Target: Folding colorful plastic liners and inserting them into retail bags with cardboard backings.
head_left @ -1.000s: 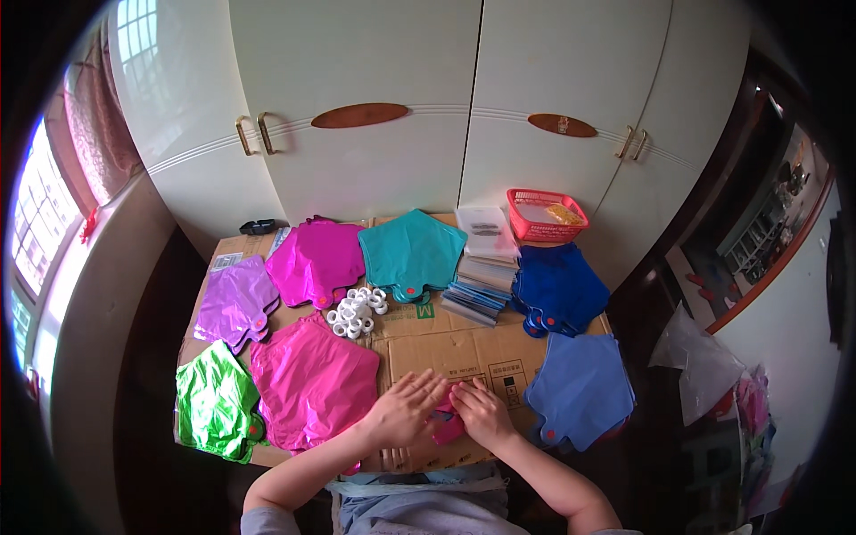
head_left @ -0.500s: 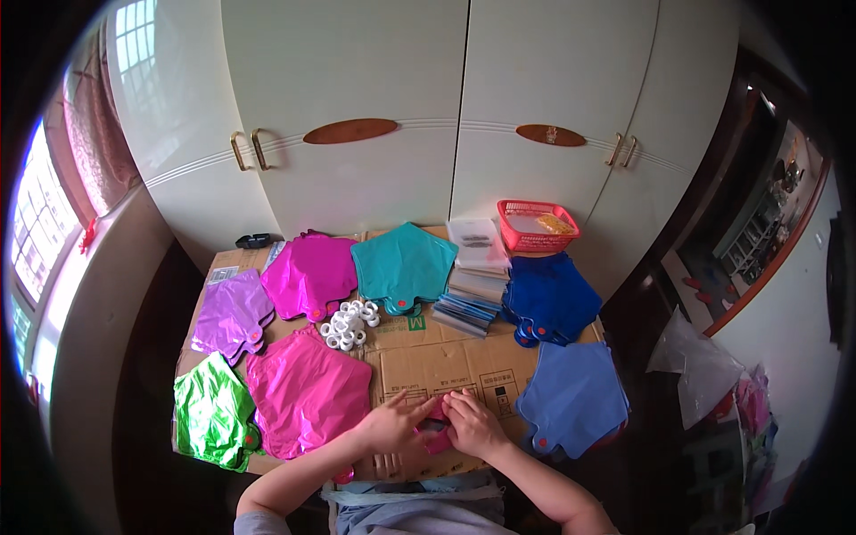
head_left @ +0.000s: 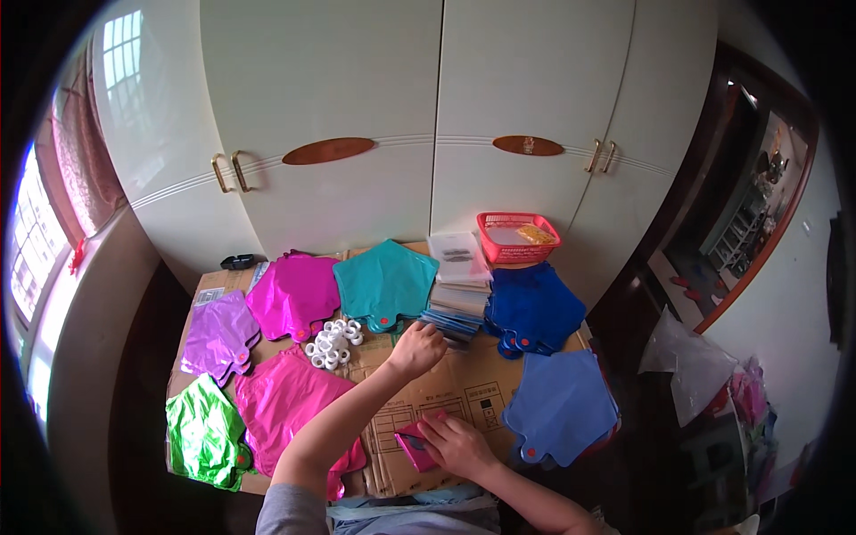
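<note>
My left hand (head_left: 419, 349) reaches over the cardboard to the near end of a stack of flat grey and blue packets (head_left: 453, 323). Its fingers are curled closed, and what lies in them, if anything, is hidden. Nearer to me, my right hand (head_left: 456, 446) rests on a small folded pink foil balloon (head_left: 414, 448), with its fingers over the right part. Flat foil balloons lie around: a large pink one (head_left: 290, 406) left of my forearm, a teal one (head_left: 387, 281) beyond my left hand, a dark blue one (head_left: 537, 306) and a lighter blue one (head_left: 562, 401) to the right.
White rings (head_left: 332, 346) sit in a heap left of my left hand. Green (head_left: 203, 428), lilac (head_left: 220, 330) and magenta (head_left: 294, 290) foil balloons line the left side. A red basket (head_left: 520, 251) holding a yellow packet stands at the back, before a white cabinet (head_left: 330, 80).
My left hand has left the pink foil and moved forward to the stack of packets. My right hand stays at the pink foil, now more exposed. The view has shifted slightly.
</note>
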Action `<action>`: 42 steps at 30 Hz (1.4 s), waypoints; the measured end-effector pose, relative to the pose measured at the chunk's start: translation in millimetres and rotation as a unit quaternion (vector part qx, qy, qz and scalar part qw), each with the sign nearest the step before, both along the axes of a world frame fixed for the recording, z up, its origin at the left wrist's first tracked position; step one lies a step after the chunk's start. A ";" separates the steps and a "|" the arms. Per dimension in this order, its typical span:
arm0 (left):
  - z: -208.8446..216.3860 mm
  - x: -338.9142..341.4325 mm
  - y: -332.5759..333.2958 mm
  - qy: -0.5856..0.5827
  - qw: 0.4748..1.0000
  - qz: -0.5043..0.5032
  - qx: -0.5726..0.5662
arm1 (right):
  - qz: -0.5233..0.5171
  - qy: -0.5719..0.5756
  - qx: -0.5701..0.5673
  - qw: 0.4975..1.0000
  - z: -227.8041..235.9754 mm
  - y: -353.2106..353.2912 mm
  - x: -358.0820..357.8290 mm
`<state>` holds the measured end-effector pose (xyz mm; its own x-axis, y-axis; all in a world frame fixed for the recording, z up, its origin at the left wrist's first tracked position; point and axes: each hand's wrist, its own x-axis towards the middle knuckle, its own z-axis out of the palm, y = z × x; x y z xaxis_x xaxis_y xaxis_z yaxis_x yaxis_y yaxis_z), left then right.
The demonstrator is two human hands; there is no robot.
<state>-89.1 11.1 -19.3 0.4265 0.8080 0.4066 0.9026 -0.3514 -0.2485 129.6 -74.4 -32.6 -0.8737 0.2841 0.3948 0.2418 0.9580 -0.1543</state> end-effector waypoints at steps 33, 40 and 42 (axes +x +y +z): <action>25.1 -20.9 -224.5 -0.087 0.985 -0.049 -0.140 | -0.069 0.166 -0.771 0.611 13.2 48.5 -4.3; 20.4 -0.4 -234.2 -0.437 0.874 0.166 -0.136 | -0.072 0.149 -0.740 0.652 7.3 27.7 -27.3; 41.9 8.3 -217.4 -0.596 0.762 0.200 -0.153 | -0.055 0.161 -0.725 0.668 11.1 18.7 -25.7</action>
<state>-80.8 -206.2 22.6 -0.4039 0.9113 0.0797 0.4729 0.1334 0.8709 103.9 -55.7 -21.5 -0.7525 0.6266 -0.2027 0.0300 -0.2749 -0.9610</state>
